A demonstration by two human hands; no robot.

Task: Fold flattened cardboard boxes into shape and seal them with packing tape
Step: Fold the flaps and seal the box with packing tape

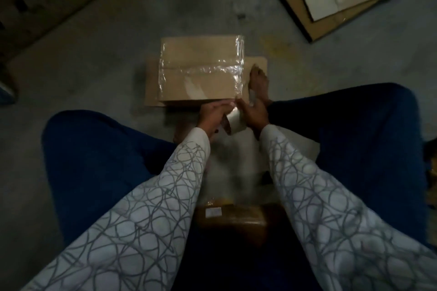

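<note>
Gripping the tape roll [235,123] in the curled fingers of the left hand [211,116]; right hand [255,113] close against the roll's other side, perhaps pinching tape, too blurred to tell. Held just before the near edge of the taped cardboard box [198,78], resting on flat cardboard [151,82] on the concrete floor [94,66].

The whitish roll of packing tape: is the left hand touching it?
Touching. The head view shows the left hand curled round the whitish roll of packing tape.

One folded box [201,73], one tape roll [237,123]
</note>
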